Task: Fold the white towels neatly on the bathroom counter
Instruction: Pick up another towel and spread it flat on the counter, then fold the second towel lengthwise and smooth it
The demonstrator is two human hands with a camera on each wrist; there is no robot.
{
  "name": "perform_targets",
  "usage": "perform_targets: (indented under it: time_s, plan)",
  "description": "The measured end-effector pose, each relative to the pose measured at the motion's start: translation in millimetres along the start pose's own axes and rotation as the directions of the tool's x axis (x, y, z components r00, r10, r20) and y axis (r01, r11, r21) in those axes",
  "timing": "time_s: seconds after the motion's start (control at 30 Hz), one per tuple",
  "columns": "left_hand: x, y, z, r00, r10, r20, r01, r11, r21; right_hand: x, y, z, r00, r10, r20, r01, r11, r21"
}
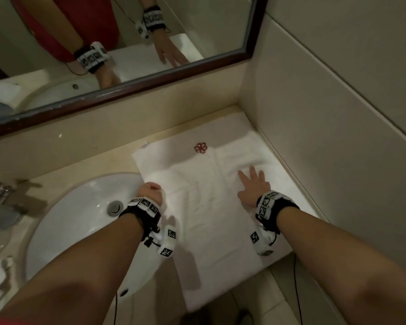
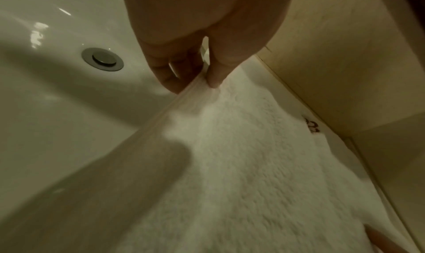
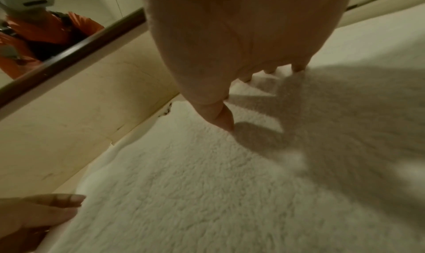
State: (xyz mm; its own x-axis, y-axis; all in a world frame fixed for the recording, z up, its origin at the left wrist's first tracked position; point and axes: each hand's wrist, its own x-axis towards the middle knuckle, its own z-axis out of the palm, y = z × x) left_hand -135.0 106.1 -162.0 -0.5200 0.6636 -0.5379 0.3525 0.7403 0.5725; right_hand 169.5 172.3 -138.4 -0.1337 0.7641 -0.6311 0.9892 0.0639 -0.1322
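Note:
A white towel [image 1: 209, 207] with a red flower emblem [image 1: 200, 148] lies spread on the beige counter [image 1: 80, 160], reaching into the back right corner and hanging over the front edge. My left hand [image 1: 150, 192] pinches the towel's left hem [image 2: 184, 100] between thumb and fingers, beside the sink. My right hand [image 1: 253, 186] lies flat on the towel [image 3: 207, 184], fingers spread, right of the middle. The towel's thick pile fills both wrist views.
A white oval sink [image 1: 80, 219] with a metal drain [image 1: 115, 207] sits left of the towel. A chrome faucet [image 1: 7, 195] stands at the far left. A dark-framed mirror [image 1: 131, 90] hangs above. Tiled wall [image 1: 338, 113] closes the right side.

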Motion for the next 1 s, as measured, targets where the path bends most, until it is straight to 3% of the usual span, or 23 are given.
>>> perform_targets:
  time_s: [0.1,0.2,0.27,0.6,0.67,0.83,1.0]
  plan:
    - [13.3,0.7,-4.3,0.999,-0.03,-0.041,0.029,0.999,-0.019,6.8,-4.5,-6.3,1.0,-0.001,-0.002,0.001,0.999,-0.051]
    - [24.2,5.6,-3.8,0.989,-0.087,-0.118,0.064,0.98,-0.186,13.9,-6.7,-14.4,1.0,-0.017,0.012,0.018,0.998,-0.057]
    - [32.3,8.3,-3.2,0.986,-0.08,-0.148,0.05,0.978,-0.201,18.3,-7.9,-17.4,1.0,-0.028,0.015,0.029,0.997,-0.074]
    - [40.9,-1.9,-5.6,0.995,-0.068,-0.073,0.039,0.938,-0.346,23.3,-14.4,-22.0,1.0,-0.001,-0.023,0.0,1.0,-0.018]
    - [36.5,-3.3,-7.9,0.999,-0.032,-0.011,0.028,0.952,-0.304,18.0,-15.0,-20.6,0.998,0.029,-0.06,-0.028,0.999,0.02]
    - [26.1,1.1,-10.2,0.996,-0.077,0.041,0.084,0.976,-0.202,-7.1,-5.3,-7.3,0.993,0.099,-0.07,-0.091,0.989,0.119]
    - [5.9,5.1,-2.5,0.978,-0.107,0.181,0.103,0.994,0.031,-40.0,19.3,10.4,0.949,0.3,-0.094,-0.286,0.948,0.139]
